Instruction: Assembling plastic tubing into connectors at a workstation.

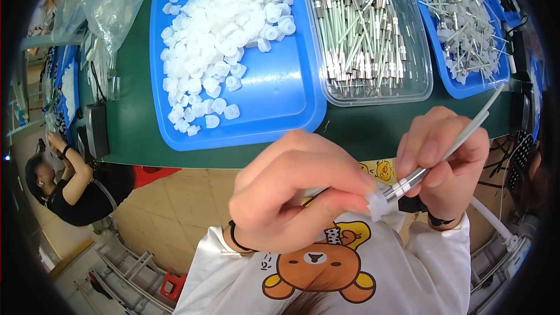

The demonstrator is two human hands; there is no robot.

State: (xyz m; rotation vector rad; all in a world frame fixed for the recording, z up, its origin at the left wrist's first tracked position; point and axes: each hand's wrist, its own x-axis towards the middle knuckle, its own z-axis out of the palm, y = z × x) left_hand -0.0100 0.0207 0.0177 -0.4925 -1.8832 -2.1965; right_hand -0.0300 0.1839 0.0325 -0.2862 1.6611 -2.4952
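Note:
Close in front of my chest, my left hand pinches a small translucent white plastic cap between thumb and forefinger. The cap touches the metal end of a slim rod; how far the rod goes into it I cannot tell. My right hand grips that rod, its fingers closed round the silver section. The rod's pale green sleeve sticks out past the right fingers, up and to the right. A blue tray holding many loose white caps lies beyond my left hand.
A clear plastic box of similar rods stands right of the tray. Farther right, another blue tray holds rods with caps. These stand on a green table. A plastic bag hangs at left; another person sits beyond.

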